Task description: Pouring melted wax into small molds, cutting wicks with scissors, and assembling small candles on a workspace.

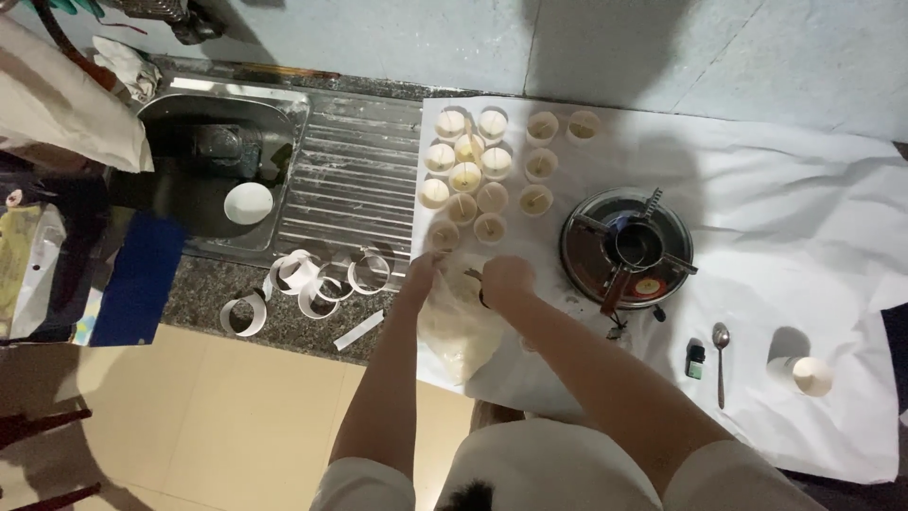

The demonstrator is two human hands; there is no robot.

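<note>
While both my hands work over the clear plastic bag of pale granules [459,326] at the near edge of the white sheet [813,199], my left hand [419,274] grips the bag's rim, fingers curled on it. My right hand [506,279] is closed around something small and dark at the bag's mouth (too small to tell what). Just beyond the hands sits a cluster of small paper cups [478,170], some filled with cream-white stuff, some with thin sticks standing in them. To the right of the cups is a round metal burner [626,248] with a small red-and-yellow round label on its near side. Further right lie a small dark green bottle [695,361], a metal spoon [721,360] and one more paper cup [811,375] standing apart. Left of the sheet, white paper rings [312,279] are scattered on the speckled counter beside the steel sink [284,123]; a white bowl [248,202] sits in the basin. At far left a yellow-green printed pouch [24,260] leans next to a flat blue package [137,284].
</note>
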